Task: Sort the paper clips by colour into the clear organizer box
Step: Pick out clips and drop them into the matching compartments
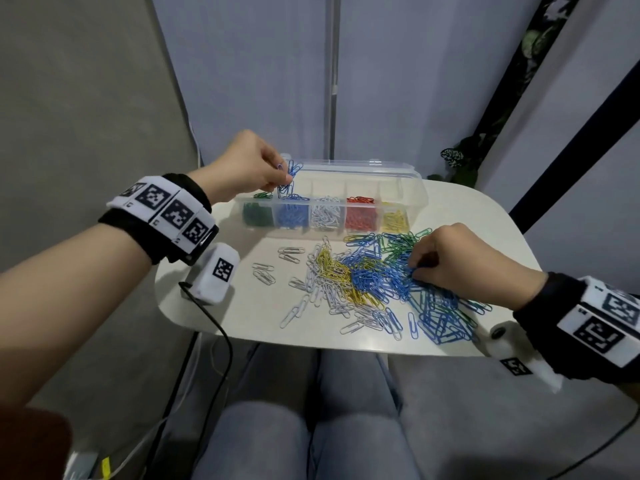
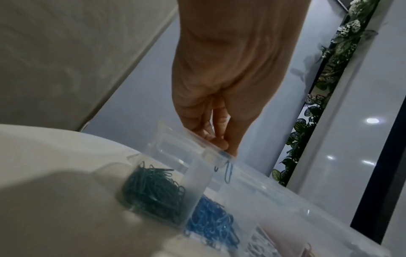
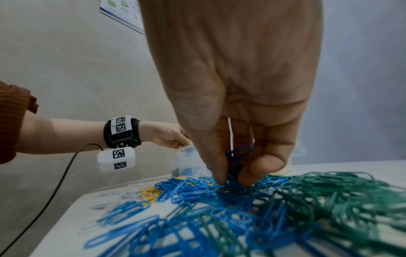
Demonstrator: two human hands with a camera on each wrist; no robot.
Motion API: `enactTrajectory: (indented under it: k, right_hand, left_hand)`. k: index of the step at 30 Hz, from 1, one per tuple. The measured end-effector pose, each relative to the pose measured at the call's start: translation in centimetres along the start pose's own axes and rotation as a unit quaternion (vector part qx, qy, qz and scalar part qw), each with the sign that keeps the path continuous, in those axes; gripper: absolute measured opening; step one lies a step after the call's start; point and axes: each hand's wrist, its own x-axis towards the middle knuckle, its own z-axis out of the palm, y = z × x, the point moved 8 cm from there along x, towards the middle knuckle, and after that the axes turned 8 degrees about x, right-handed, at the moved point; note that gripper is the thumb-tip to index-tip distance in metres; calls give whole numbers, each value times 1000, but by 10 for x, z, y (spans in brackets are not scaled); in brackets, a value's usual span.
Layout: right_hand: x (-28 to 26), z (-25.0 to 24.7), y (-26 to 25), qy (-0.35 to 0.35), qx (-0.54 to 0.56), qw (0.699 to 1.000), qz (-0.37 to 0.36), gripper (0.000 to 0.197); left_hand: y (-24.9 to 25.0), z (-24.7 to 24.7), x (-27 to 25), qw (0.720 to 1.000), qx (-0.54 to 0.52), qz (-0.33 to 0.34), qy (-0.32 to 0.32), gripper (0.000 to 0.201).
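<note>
The clear organizer box (image 1: 412, 199) stands open at the back of the white table, its compartments holding green, blue (image 1: 291, 214), white, red and yellow clips. My left hand (image 1: 247, 168) hovers over the blue compartment and pinches a few blue clips (image 1: 291, 169) that dangle into it; the same clips (image 2: 227, 171) show in the left wrist view. A mixed pile of clips (image 1: 363, 275) lies in front of the box. My right hand (image 1: 450, 259) sits on the pile's right part, its thumb and fingers pinching several blue clips (image 3: 238, 156).
The white table (image 1: 485, 216) is small with rounded corners; its front edge is near my knees. A black cable (image 1: 221, 341) hangs from the left wrist camera. Loose white clips (image 1: 265, 271) lie scattered left of the pile. The box lid (image 1: 349, 166) stands up behind the compartments.
</note>
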Motion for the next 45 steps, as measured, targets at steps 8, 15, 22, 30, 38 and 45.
enactTrajectory:
  k: [8, 15, 22, 30, 38, 45]
  right_hand:
    - [-3, -15, 4, 24, 37, 999, 32, 10]
    - [-2, -19, 7, 16, 46, 998, 46, 21]
    - [-10, 1, 0, -94, -47, 994, 44, 51]
    - [-14, 1, 5, -78, -32, 995, 52, 39]
    - [-11, -2, 3, -45, -30, 997, 45, 28]
    - [-12, -3, 6, -32, -9, 998, 51, 30]
  left_hand:
    - [11, 14, 5, 988, 150, 11, -26, 18]
    - [75, 34, -44, 966, 103, 237, 21, 21]
    - [91, 136, -98, 833, 323, 380, -238, 56]
    - [97, 160, -90, 832, 328, 381, -234, 50]
    - [107, 162, -93, 841, 332, 377, -203, 13]
    - [106, 146, -83, 881, 255, 354, -183, 9]
